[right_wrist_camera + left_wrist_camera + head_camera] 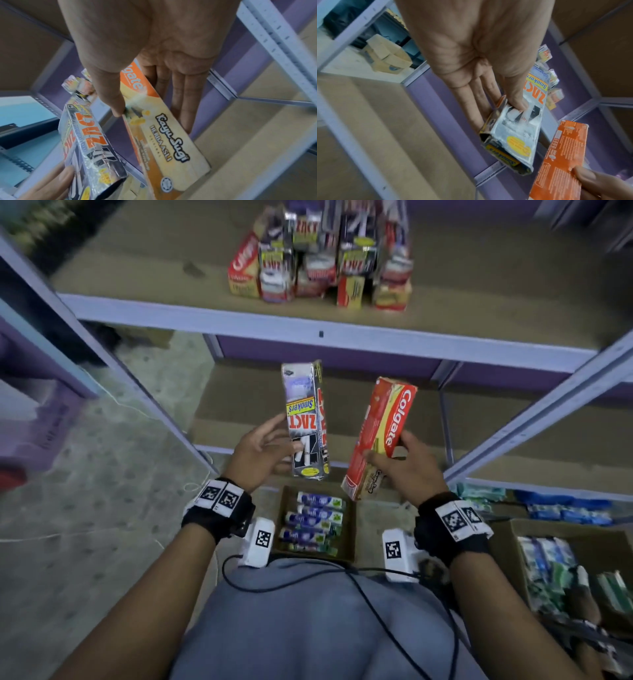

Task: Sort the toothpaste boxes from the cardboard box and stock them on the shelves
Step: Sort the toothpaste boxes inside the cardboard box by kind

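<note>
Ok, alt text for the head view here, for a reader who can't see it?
A person's left hand holds a silver Zact Smokers toothpaste box and the right hand a red Colgate toothpaste box, both raised before a shelf bearing stacked toothpaste boxes; an open cardboard box of blue cartons sits below.

Shelf stack [320, 254] labels blurred; right carton [565, 573] cut by edge, contents unreadable.

The silver-black Zact toothpaste carton [306, 419] in the left hand [255, 451] stands left of the red Colgate toothpaste carton [380, 436] in the right hand [411, 469]; the open brown cardboard box [282, 522] lies below both hands.
</note>
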